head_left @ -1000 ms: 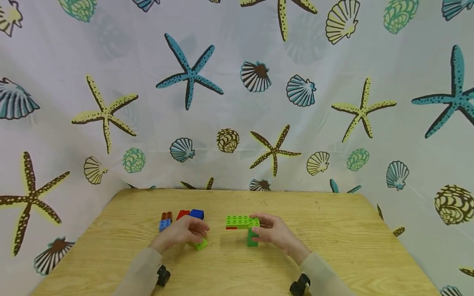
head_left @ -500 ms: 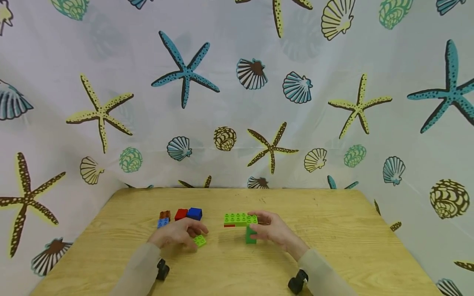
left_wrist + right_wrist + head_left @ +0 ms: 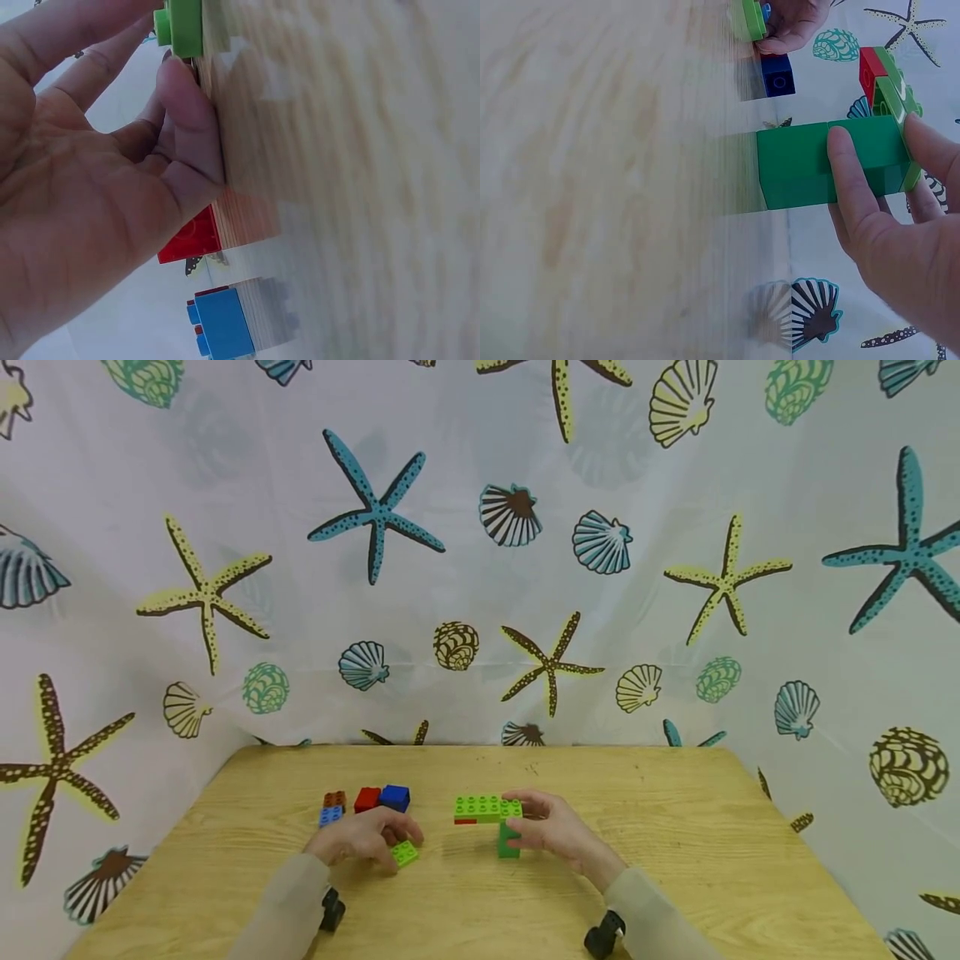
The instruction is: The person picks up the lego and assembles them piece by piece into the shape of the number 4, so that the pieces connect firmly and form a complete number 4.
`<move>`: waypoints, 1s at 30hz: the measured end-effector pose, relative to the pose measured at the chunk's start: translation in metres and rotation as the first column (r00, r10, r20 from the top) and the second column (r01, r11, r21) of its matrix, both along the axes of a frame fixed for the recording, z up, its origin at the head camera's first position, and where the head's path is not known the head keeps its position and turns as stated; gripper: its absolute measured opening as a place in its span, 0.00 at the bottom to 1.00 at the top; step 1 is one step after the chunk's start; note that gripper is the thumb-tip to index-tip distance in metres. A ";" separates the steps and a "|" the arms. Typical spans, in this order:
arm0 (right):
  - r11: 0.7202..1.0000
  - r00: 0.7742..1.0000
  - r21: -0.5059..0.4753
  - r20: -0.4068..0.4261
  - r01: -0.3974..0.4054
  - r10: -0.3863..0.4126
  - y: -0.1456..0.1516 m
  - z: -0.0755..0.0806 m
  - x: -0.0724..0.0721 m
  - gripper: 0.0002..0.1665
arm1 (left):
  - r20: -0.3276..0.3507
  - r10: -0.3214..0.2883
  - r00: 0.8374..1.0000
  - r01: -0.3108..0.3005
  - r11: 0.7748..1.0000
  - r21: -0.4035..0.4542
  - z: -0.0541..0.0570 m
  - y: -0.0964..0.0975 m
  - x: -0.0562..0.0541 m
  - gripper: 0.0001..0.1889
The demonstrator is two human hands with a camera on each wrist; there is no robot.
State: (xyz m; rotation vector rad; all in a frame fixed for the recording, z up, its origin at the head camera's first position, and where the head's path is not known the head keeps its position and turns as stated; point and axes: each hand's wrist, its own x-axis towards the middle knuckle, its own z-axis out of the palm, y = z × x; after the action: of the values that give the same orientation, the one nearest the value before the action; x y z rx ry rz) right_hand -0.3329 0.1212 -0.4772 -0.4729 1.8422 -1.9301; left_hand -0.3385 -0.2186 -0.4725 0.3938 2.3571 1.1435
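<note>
On the left of the table, my left hand [image 3: 362, 837] has its thumb and fingers on either side of a small lime green toy brick [image 3: 405, 853]. That brick lies studs up, at the top of the left wrist view. My right hand [image 3: 561, 831] grips a brick structure, its thumb along the near side and fingers behind. This structure has a dark green column [image 3: 799, 169] standing on the table and a lime green top [image 3: 480, 808] reaching out to the left. A red brick [image 3: 465, 821] shows under the overhanging end.
Behind my left hand are a red brick [image 3: 367, 799] and a dark blue brick [image 3: 395, 797], side by side. A brown brick [image 3: 334, 799] and a light blue brick [image 3: 331, 815] lie left of them. A patterned curtain [image 3: 450, 577] hangs beyond the wooden table [image 3: 637, 802].
My left hand has shifted slightly back, its thumb and fingers now around the small lime brick, which has turned a little and shows more. My right hand keeps its hold on the structure.
</note>
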 end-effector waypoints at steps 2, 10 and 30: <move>1.000 1.000 -0.001 0.003 0.002 -0.002 -0.001 0.000 0.001 0.34 | -0.002 0.008 1.000 -0.008 1.000 -0.021 -0.001 0.001 0.001 0.24; 1.000 1.000 -0.002 0.000 0.011 -0.011 -0.002 -0.003 0.002 0.34 | -0.044 0.041 0.998 -0.045 0.995 -0.085 -0.003 0.006 0.003 0.21; 1.000 1.000 -0.007 -0.017 0.013 -0.013 -0.002 -0.002 0.000 0.36 | -0.093 0.000 0.996 0.007 0.997 0.077 0.011 -0.008 0.004 0.23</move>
State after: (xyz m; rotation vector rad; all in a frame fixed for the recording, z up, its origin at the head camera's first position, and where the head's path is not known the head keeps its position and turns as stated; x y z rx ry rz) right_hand -0.3326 0.1196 -0.4791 -0.4819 1.8542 -1.9476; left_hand -0.3350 -0.2266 -0.4613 0.4873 2.3958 1.2425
